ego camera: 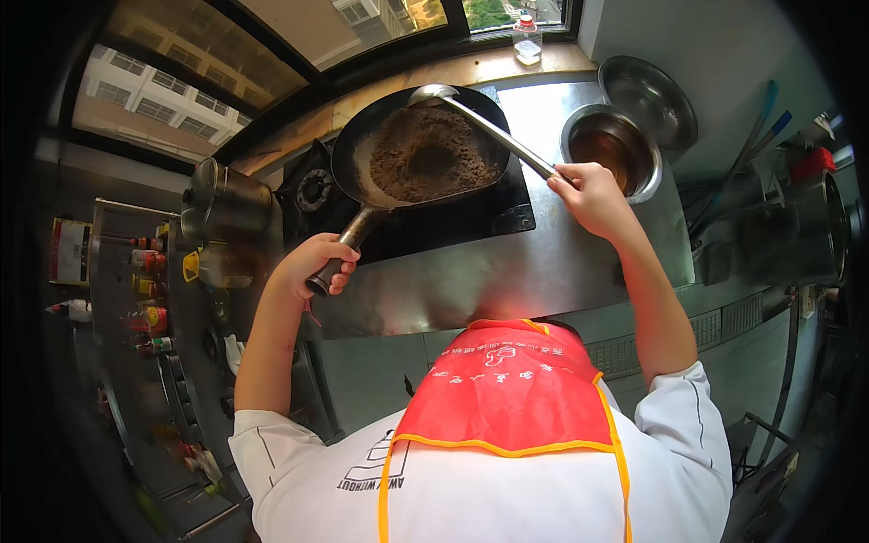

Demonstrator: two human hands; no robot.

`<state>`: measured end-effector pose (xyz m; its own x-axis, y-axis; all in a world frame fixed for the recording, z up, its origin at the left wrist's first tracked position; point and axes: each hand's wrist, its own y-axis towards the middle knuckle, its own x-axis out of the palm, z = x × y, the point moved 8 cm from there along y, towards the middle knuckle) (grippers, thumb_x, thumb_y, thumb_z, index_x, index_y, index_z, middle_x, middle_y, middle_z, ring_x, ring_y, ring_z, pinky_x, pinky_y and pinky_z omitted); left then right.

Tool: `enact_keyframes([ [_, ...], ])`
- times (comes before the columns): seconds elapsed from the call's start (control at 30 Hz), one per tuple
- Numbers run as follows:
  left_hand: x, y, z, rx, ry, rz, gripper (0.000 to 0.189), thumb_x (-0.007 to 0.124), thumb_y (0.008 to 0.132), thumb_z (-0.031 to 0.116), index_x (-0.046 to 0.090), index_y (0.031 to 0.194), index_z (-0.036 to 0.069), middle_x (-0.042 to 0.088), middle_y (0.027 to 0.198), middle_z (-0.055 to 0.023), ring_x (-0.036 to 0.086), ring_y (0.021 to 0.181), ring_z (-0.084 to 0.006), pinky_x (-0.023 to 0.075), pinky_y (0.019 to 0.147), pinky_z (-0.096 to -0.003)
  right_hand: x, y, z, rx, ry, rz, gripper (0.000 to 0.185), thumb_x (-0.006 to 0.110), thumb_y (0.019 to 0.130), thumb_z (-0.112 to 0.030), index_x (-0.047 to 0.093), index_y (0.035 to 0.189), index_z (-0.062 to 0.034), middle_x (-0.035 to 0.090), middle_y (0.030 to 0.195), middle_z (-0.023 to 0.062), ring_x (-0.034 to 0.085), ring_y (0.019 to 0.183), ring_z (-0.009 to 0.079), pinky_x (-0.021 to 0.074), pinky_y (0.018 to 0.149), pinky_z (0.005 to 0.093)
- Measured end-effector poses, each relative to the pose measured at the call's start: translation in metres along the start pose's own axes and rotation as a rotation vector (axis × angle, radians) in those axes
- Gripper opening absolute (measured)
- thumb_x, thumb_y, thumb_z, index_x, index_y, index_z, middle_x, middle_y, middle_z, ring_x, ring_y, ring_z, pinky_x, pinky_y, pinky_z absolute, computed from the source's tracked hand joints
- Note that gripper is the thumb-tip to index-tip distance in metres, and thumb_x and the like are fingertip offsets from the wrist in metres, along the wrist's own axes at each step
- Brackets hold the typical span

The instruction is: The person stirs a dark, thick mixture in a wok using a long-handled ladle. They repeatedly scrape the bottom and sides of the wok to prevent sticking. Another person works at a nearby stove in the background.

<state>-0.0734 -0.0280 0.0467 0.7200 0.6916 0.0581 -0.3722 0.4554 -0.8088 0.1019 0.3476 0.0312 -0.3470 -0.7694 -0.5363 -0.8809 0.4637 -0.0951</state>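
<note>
My left hand (318, 265) is closed around the handle of a dark metal wok (346, 153), which rests over the black gas stove (468, 220). A brown, crumbly or paste-like mass (424, 153) fills much of the wok, with a hollow near its middle. My right hand (592, 198) grips the handle of a long metal ladle (431, 94), whose bowl lies at the wok's far inner side, touching or just above the mass. Right of the stove, near my right hand, a round steel pot (653, 178) holds a reddish-brown liquid (604, 153).
A steel basin (652, 98) leans behind the pot. On the windowsill stands a clear plastic bottle (527, 44) with a red cap. A lidded metal pot (227, 200) is left of a bare burner (314, 190). Shelves with bottles and jars (153, 261) line the left side.
</note>
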Motion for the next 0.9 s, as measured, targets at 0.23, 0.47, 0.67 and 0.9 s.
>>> enact_keyframes([
  [0.23, 0.002, 0.002, -0.003, 0.029, 0.0, 0.026, 0.011, 0.068, 0.086, 0.005, 0.059, 0.092, 0.001, 0.056, 0.069, -0.0038, 0.05, 0.045, -0.0115, 0.0398, 0.038, -0.0279, 0.047, 0.035, -0.008, -0.014, -0.114, -0.094, 0.027, 0.069, 0.097, -0.023, 0.076, 0.095, 0.0031, 0.068, 0.077, 0.025, 0.067, 0.069, 0.0364, 0.0516, 0.069, 0.0454],
  [0.47, 0.003, 0.008, -0.013, 0.031, -0.023, 0.007, 0.012, 0.067, 0.086, 0.005, 0.057, 0.093, 0.002, 0.058, 0.069, -0.0051, 0.054, 0.047, -0.0116, 0.0435, 0.041, -0.028, -0.014, -0.013, -0.03, -0.005, -0.238, -0.259, 0.024, 0.071, 0.096, -0.019, 0.077, 0.104, 0.0028, 0.067, 0.075, 0.0235, 0.063, 0.064, 0.0327, 0.0498, 0.065, 0.0424],
  [0.67, 0.003, 0.025, -0.02, 0.095, -0.073, -0.031, 0.014, 0.066, 0.087, 0.005, 0.056, 0.095, 0.001, 0.057, 0.07, -0.0042, 0.053, 0.047, -0.0119, 0.0438, 0.042, -0.0289, -0.056, -0.055, -0.067, -0.036, -0.378, -0.272, 0.02, 0.072, 0.095, -0.017, 0.078, 0.1, 0.0016, 0.069, 0.076, 0.022, 0.067, 0.068, 0.0334, 0.0521, 0.067, 0.0427],
  [0.9, 0.004, 0.049, -0.033, 0.118, -0.111, -0.089, 0.015, 0.065, 0.087, 0.003, 0.054, 0.098, 0.003, 0.054, 0.07, -0.0039, 0.051, 0.048, -0.0125, 0.0411, 0.042, -0.0293, -0.031, -0.026, -0.062, -0.046, -0.425, -0.292, 0.019, 0.073, 0.091, -0.017, 0.078, 0.094, 0.0017, 0.069, 0.073, 0.0201, 0.068, 0.066, 0.0328, 0.0528, 0.066, 0.0413],
])
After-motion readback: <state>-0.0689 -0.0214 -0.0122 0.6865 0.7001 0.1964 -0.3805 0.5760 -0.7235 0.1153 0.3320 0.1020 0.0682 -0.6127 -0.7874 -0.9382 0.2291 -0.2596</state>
